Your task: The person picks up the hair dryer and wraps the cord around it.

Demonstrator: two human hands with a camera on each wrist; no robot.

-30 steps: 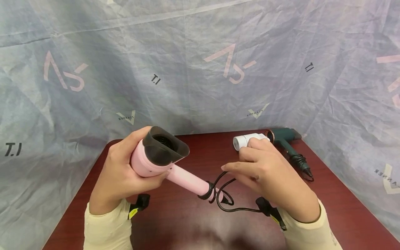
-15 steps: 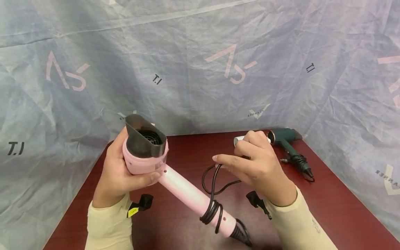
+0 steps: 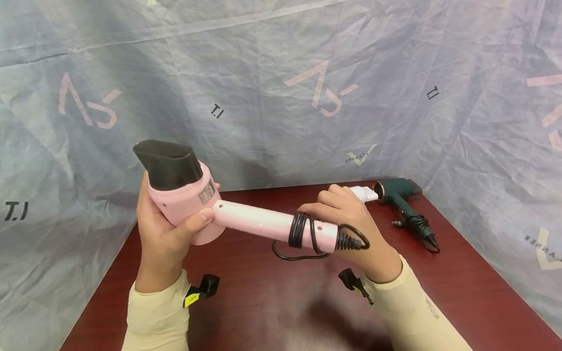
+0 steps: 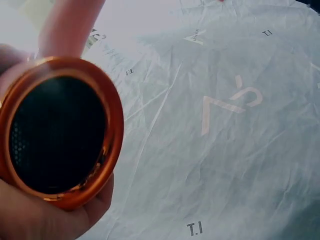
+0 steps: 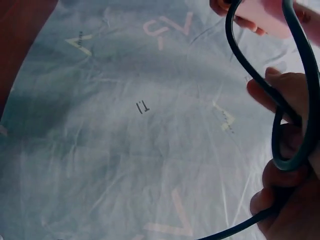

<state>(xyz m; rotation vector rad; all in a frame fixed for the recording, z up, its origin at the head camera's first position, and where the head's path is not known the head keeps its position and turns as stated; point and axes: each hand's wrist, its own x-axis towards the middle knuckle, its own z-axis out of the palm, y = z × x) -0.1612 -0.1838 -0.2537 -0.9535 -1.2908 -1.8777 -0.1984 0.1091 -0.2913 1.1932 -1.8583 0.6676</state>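
Observation:
My left hand (image 3: 160, 243) grips the barrel of a pink hair dryer (image 3: 259, 218) above the table, thumb on the near side. The dryer's black nozzle (image 3: 173, 165) points up, and its handle slants right. In the left wrist view, a copper-coloured ring (image 4: 116, 135) circles the dark mesh end of the barrel. A black cord (image 3: 296, 229) is wound several times round the handle's lower end. My right hand (image 3: 373, 248) is behind that end; in the right wrist view, its curled fingers (image 5: 280, 175) hold the loose cord (image 5: 242, 57). The handle hides part of this hand in the head view.
At the back right of the dark red table (image 3: 263, 302) lies a green hair dryer (image 3: 399, 190) with its cord wrapped round the handle. A white device (image 3: 364, 193) lies beside it, partly hidden by my right hand. Grey printed cloth (image 3: 263, 97) hangs around the table.
The hair dryer has turned in my left hand, its nozzle now upright and further left, its handle swung up closer to level. My right hand has carried the cord behind the handle.

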